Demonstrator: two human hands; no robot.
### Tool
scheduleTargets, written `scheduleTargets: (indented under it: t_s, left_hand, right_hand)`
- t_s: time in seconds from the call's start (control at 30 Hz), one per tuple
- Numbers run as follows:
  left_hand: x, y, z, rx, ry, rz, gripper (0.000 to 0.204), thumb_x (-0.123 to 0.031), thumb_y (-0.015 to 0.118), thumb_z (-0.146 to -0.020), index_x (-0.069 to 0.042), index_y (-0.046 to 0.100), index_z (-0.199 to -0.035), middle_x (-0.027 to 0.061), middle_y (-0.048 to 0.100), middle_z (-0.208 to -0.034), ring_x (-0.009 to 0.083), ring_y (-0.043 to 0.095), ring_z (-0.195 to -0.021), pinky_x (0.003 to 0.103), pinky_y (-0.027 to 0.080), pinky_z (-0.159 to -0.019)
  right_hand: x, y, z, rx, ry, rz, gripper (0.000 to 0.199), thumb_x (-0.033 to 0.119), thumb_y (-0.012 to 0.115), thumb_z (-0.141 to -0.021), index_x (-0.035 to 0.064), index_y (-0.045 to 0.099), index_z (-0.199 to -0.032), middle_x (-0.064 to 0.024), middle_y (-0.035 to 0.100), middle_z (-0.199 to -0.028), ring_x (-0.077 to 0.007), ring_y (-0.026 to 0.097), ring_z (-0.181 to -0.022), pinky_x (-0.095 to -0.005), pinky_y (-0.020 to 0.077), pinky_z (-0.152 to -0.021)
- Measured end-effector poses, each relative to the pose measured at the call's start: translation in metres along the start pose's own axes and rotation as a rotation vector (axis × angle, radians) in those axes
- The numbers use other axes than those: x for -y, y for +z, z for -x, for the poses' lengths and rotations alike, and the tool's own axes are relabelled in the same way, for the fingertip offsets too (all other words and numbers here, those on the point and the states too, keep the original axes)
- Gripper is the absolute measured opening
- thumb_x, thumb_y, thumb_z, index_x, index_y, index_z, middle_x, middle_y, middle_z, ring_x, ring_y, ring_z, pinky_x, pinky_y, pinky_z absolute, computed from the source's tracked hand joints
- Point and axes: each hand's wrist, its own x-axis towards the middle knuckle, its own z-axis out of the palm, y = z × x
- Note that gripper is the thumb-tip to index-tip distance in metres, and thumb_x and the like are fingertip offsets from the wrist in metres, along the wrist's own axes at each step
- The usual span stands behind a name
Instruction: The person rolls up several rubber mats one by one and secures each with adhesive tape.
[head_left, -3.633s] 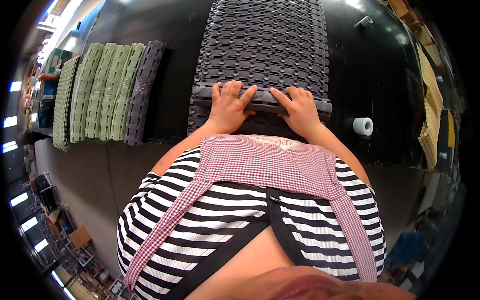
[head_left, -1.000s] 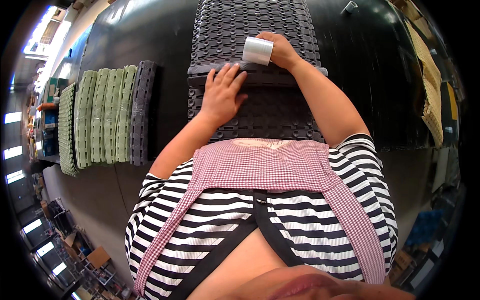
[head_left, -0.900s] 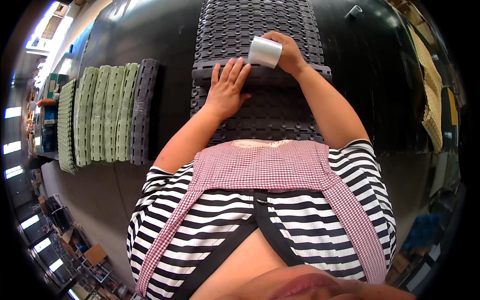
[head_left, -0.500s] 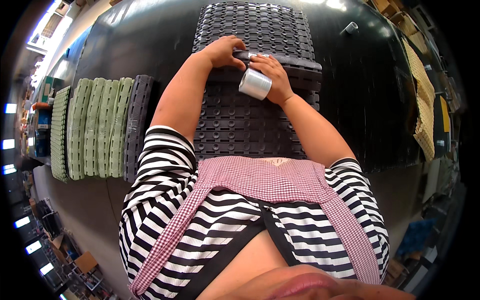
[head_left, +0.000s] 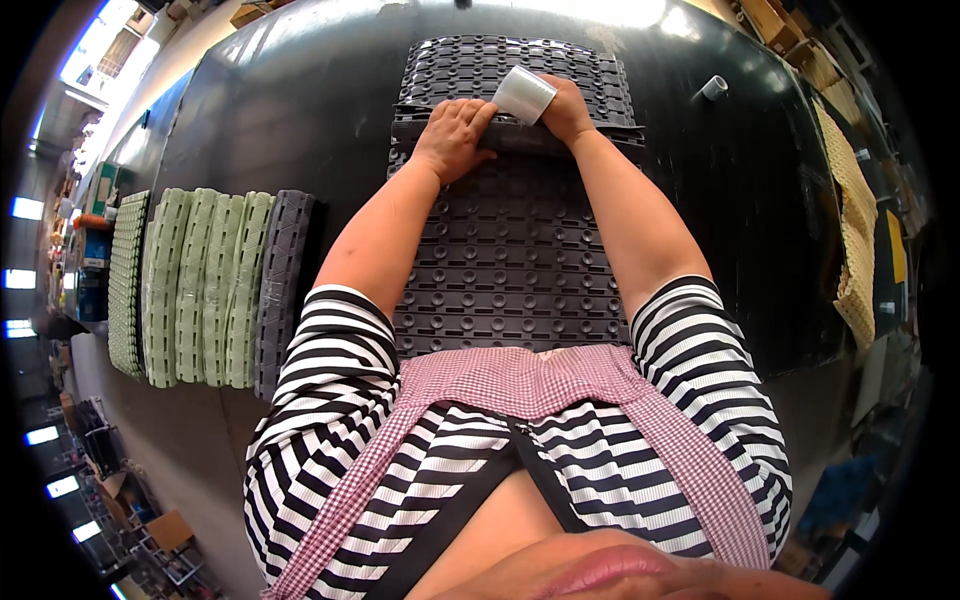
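One tape roll [head_left: 525, 95] moved forward between two hands [head_left: 455, 141] [head_left: 568, 109].

The middle mat [head_left: 510, 265] is dark grey with rows of round studs, the tape [head_left: 525, 95] silvery, the table [head_left: 745, 200] black. At left are pale green mats [head_left: 195, 290] and one dark grey mat [head_left: 282, 290]; at right, a pale yellow sheet [head_left: 852, 215]. Nearest, a red-and-white checked apron [head_left: 500, 380] crosses a black-and-white striped top [head_left: 610, 460].

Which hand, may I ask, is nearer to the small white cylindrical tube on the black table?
Right: the right hand is left of the white tube; the left hand is farther left.
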Motion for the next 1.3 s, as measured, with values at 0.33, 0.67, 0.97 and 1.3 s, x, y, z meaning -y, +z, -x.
scheduleTargets:
  t_s: [0.33,0.67,0.97,1.3]
  left_hand:
    - [-0.112,-0.106,0.095,0.371,-0.076,0.267,0.070,-0.037,0.081,-0.083,-0.003,0.055,-0.138,0.0155,0.061,-0.123,0.0356,0.063,-0.112,0.046,0.050,-0.097]
    - [-0.028,-0.053,0.031,0.195,-0.155,0.069,0.047,-0.041,0.074,-0.090,-0.012,0.069,-0.126,0.0126,0.067,-0.121,0.0338,0.062,-0.117,0.045,0.049,-0.100]
    - [-0.089,-0.026,0.072,-0.248,-0.152,0.155,0.040,-0.015,0.075,-0.086,-0.008,0.066,-0.125,0.0098,0.064,-0.131,0.0313,0.059,-0.125,0.047,0.044,-0.108]
    - [0.008,0.018,-0.033,0.106,-0.224,-0.060,0.066,-0.036,0.065,-0.092,-0.018,0.045,-0.153,0.0099,0.058,-0.144,0.0285,0.052,-0.137,0.045,0.034,-0.114]
  right_hand:
    - [0.132,0.000,0.247,0.142,-0.416,0.241,0.046,0.025,0.081,-0.079,0.0069,0.073,-0.121,-0.0145,0.071,-0.130,-0.0338,0.064,-0.129,-0.0514,0.0455,-0.112]
    - [0.090,0.018,0.232,0.075,-0.462,0.307,0.045,0.018,0.079,-0.080,0.0102,0.073,-0.124,-0.0112,0.064,-0.143,-0.0308,0.054,-0.141,-0.0494,0.0332,-0.122]
    - [0.040,0.011,0.061,0.118,0.005,-0.417,0.021,0.011,0.067,-0.097,0.0014,0.074,-0.114,-0.0011,0.073,-0.104,-0.0091,0.067,-0.092,-0.0251,0.0541,-0.081]
    - [0.018,0.028,0.048,-0.022,-0.385,-0.029,0.022,0.011,0.073,-0.089,0.0060,0.077,-0.109,-0.0094,0.077,-0.110,-0.0228,0.071,-0.110,-0.0354,0.0528,-0.098]
